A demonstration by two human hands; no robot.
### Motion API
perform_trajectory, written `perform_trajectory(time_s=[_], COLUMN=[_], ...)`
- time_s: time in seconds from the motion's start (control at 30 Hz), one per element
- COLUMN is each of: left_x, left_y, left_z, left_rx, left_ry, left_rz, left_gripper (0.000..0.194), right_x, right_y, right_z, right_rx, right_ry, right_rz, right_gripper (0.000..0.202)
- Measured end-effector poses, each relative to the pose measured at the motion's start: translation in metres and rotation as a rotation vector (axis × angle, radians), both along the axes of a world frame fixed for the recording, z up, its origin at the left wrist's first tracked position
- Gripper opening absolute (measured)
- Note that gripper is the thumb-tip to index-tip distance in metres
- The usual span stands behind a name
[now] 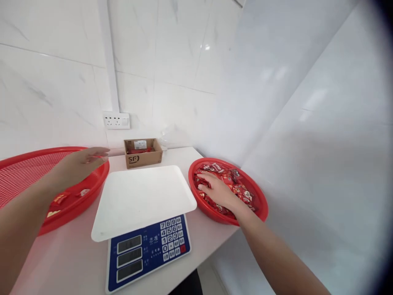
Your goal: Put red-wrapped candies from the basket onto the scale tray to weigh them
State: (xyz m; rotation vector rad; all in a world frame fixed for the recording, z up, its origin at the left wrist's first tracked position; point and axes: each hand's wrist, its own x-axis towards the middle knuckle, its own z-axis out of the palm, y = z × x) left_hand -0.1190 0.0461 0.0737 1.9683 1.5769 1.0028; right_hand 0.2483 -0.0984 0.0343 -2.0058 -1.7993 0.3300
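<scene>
My left hand (80,164) is over the right part of a large red mesh basket (24,164), fingers apart and nothing in them. A few red packets (59,198) lie low in that basket. On the right, my right hand (217,190) rests at the red-wrapped packets (229,176) that fill a smaller round red basket (262,205); its fingers are spread, and nothing is gripped. Between the baskets is a scale with a white tray (144,198), which holds nothing, and a blue keypad panel (153,241) in front.
Behind the scale, a small cardboard box (144,159) holds red items. Beside it lies clear plastic (173,137) by the wall. A socket (116,120) is on the tiled wall. The white table (208,237) ends at the front right, and a pale wall rises at the right.
</scene>
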Motion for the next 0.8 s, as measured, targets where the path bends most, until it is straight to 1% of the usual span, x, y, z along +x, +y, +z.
perform_trajectory(time_s=[0.03,0.07,0.1,0.17,0.23,0.3,0.33,0.4,0.47,0.53,0.6,0.7,0.8], left_x=[0.006,0.011,0.015,0.020,0.021,0.021,0.020,0.019,0.019,0.018,0.018,0.018,0.020], left_y=[-0.011,-0.023,-0.034,-0.051,-0.060,-0.062,-0.062,-0.062,-0.062,-0.065,-0.067,-0.069,-0.070], left_z=[0.002,0.002,-0.001,-0.012,-0.027,-0.043,-0.049,-0.057,-0.061,-0.061,-0.060,-0.059,-0.059], left_rx=[-0.053,-0.067,-0.033,-0.038,-0.064,-0.057,-0.036,0.011,0.036,0.042,0.044,0.041,0.044], left_ry=[-0.028,-0.059,-0.120,-0.166,-0.150,-0.089,-0.051,0.014,0.046,0.049,0.046,0.039,0.013], left_rz=[-0.010,-0.064,-0.091,-0.208,-0.299,-0.314,-0.297,-0.251,-0.234,-0.241,-0.251,-0.260,-0.286], left_gripper=[0.041,0.043,0.043,0.047,0.052,0.051,0.049,0.045,0.044,0.044,0.044,0.043,0.043], right_x=[0.011,0.022,0.031,0.043,0.045,0.039,0.035,0.025,0.020,0.020,0.024,0.028,0.030], right_y=[-0.001,-0.002,-0.003,-0.004,-0.004,-0.002,-0.001,0.002,0.005,0.009,0.012,0.017,0.020], right_z=[-0.002,-0.006,-0.010,-0.018,-0.027,-0.032,-0.034,-0.036,-0.035,-0.033,-0.031,-0.031,-0.037], right_rx=[-0.038,-0.078,-0.118,-0.211,-0.296,-0.358,-0.381,-0.420,-0.460,-0.508,-0.552,-0.574,-0.568], right_ry=[-0.018,-0.028,-0.033,-0.044,-0.057,-0.076,-0.084,-0.091,-0.077,-0.043,0.002,0.077,0.164], right_rz=[-0.027,-0.045,-0.052,-0.049,-0.040,-0.038,-0.039,-0.037,-0.031,-0.010,0.033,0.098,0.101], right_gripper=[0.045,0.045,0.047,0.053,0.063,0.068,0.065,0.054,0.045,0.042,0.047,0.060,0.061])
